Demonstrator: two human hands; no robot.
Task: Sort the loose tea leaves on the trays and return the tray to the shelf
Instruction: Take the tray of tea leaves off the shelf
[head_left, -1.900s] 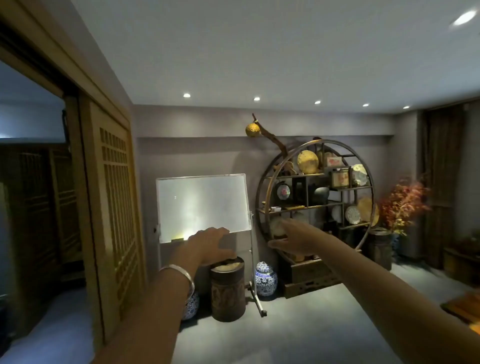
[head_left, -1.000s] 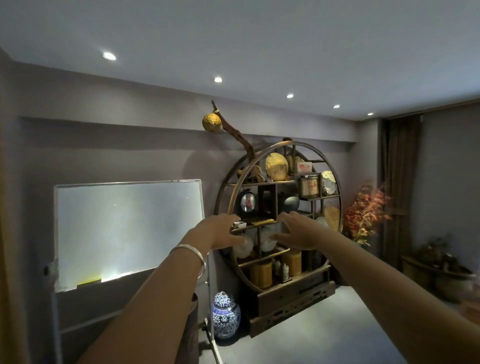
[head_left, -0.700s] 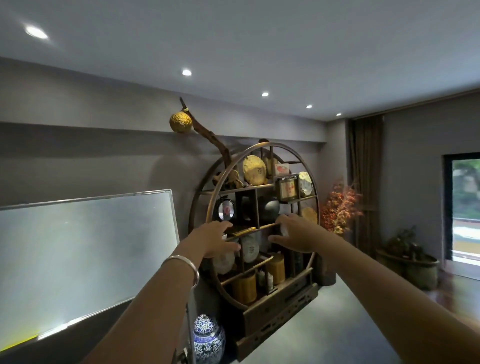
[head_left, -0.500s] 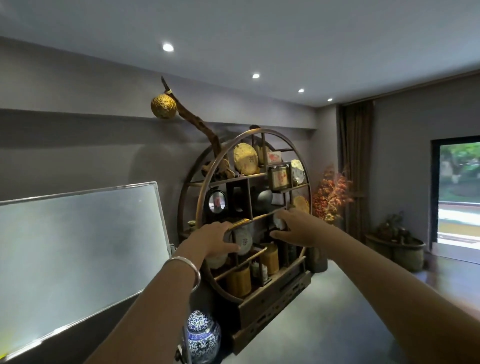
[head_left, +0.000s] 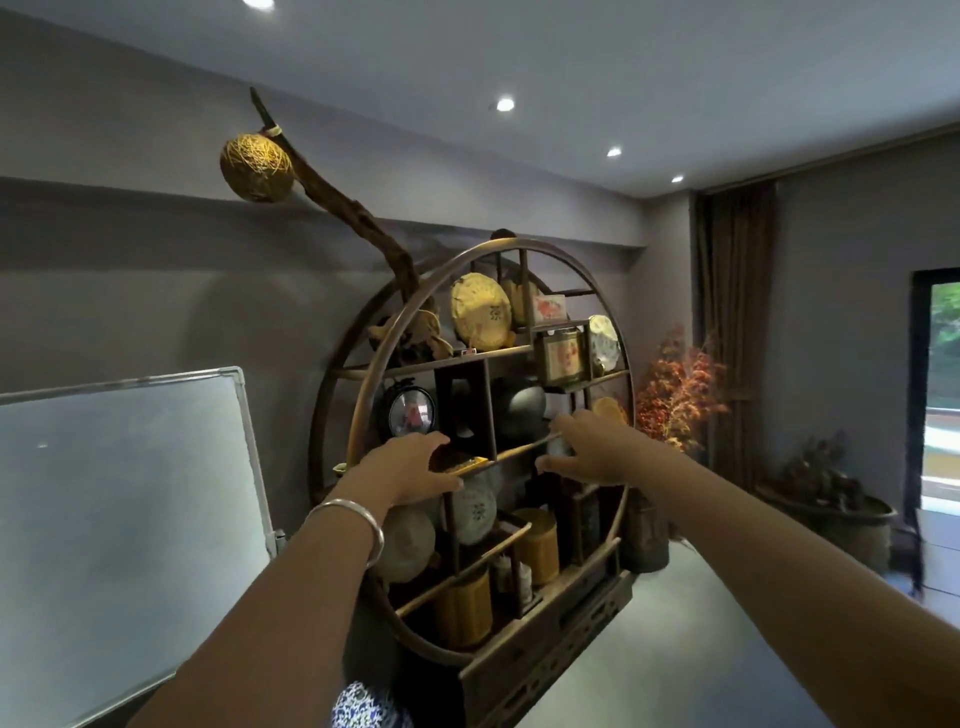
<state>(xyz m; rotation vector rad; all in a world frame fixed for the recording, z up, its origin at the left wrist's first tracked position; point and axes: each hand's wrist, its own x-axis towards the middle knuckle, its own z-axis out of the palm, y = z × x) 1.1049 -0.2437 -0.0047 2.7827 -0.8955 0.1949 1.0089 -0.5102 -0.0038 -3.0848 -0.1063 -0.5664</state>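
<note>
Left hand (head_left: 402, 470) fingers (head_left: 434, 441) are extended toward the middle shelf board, thumb below the board edge; a thin yellow-edged tray (head_left: 460, 464) is seen on that board just at 3 o'clock of the fingertips. Whether the tray is gripped or only touched cannot be told. Tray contents cannot be made out

Right hand (head_left: 589, 447) fingers (head_left: 558, 426) are spread and loosely bent at the same board, at 3 o'clock of the tray; contact with the board is likely but a grip on anything cannot be told. Part of the hand is laid over items behind it

A silver bangle (head_left: 353, 519) is worn on the left wrist. Both forearms are stretched in from 6 o'clock

The round wooden shelf (head_left: 621, 364) is stood against the grey wall. On it: a yellow tea cake (head_left: 480, 319) at 12 o'clock, a framed picture (head_left: 563, 356) at 2 o'clock, a round glass ornament (head_left: 412, 413) at 9 o'clock, a dark pot (head_left: 522, 418) at centre, pale discs and yellow canisters (head_left: 465, 605) at 6 o'clock

A woven ball (head_left: 256, 167) is hung on a branch (head_left: 358, 223) at 11 o'clock of the shelf. A whiteboard (head_left: 124, 499) is placed at 9 o'clock, a red-leaved plant (head_left: 675, 395) at 3 o'clock, a blue-and-white jar (head_left: 363, 709) at 7 o'clock on the floor
</note>
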